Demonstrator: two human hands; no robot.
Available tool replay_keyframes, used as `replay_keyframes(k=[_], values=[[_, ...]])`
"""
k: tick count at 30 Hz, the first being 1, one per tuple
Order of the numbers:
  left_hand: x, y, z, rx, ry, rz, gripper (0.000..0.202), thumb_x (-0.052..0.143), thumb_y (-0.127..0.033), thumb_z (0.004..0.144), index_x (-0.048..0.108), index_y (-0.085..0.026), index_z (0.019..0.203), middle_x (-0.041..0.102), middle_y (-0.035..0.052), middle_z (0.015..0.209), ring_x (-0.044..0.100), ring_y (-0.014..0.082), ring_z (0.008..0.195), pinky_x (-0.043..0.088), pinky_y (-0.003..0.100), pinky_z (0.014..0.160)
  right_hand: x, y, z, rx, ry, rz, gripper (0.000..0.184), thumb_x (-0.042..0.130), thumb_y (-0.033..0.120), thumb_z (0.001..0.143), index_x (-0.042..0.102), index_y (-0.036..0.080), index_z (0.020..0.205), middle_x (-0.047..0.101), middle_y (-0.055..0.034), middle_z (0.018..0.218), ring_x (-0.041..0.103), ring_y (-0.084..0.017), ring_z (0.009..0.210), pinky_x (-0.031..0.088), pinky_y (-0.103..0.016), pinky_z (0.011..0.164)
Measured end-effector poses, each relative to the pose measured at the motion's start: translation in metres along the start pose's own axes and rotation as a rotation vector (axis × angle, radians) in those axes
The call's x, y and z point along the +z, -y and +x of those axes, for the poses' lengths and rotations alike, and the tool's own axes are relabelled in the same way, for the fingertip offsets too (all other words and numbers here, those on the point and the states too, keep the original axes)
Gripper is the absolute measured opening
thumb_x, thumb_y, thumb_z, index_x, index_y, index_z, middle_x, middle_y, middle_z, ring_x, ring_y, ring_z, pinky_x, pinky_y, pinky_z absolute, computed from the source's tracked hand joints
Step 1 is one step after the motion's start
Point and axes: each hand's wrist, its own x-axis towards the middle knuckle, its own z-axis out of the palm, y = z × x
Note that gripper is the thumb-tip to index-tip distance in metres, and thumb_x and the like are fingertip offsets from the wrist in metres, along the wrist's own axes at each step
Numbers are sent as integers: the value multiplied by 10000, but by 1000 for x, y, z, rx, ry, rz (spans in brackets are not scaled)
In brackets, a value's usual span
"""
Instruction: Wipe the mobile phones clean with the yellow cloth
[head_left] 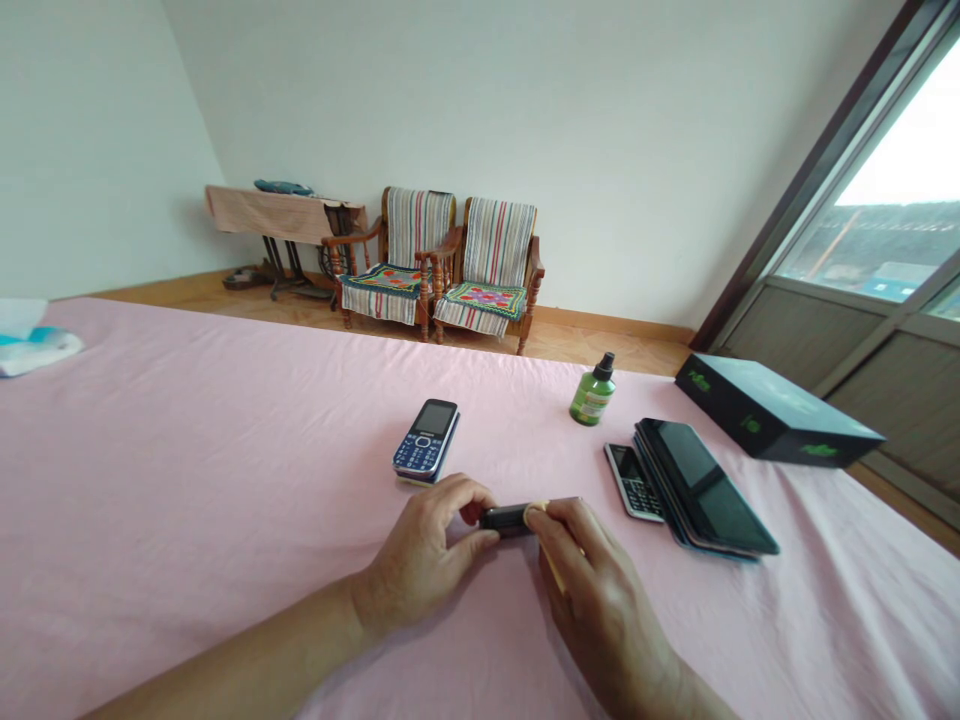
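Observation:
A black mobile phone [507,519], seen nearly edge-on, is held low over the pink cloth. My left hand [424,550] is closed on its left end, thumb at the near side and fingers at the far side. My right hand [604,590] is closed on a small pale yellow cloth [555,568] and presses it against the phone's right part. Most of the yellow cloth is hidden by the fingers. Just beyond my left hand lies a blue keypad phone [424,438], face up on top of another flat item.
Right of my hands lie a small keypad phone [634,484] and a stack of dark tablets or phones [709,485]. Farther back stand a green spray bottle [592,393] and a black box [772,410]. A tissue pack [37,345] lies far left on the pink tablecloth [225,480].

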Motion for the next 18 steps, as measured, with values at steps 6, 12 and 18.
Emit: replay_keyframes(k=[6,12,18], values=[[1,1,0,12,1,5,83,666,-248,843,625,-178,860,628,20,801,581,187,756,435,281,707,-4,1,3,-35,25,-22,271,383,45,922,563,131,1106,599,-114,885,582,-233,757,556,-372,641],[1,0,0,11,-9,-4,99,669,-262,835,620,-177,828,626,21,790,580,189,747,438,281,697,-7,2,4,-58,63,-39,225,378,39,920,552,134,1026,590,-109,853,555,-234,739,534,-372,632],[1,-1,0,-5,-9,2,82,667,-241,838,623,-172,843,627,20,796,581,187,753,440,285,705,0,-1,-1,52,69,51,213,392,39,925,555,164,985,573,-92,860,549,-222,745,530,-355,639]])
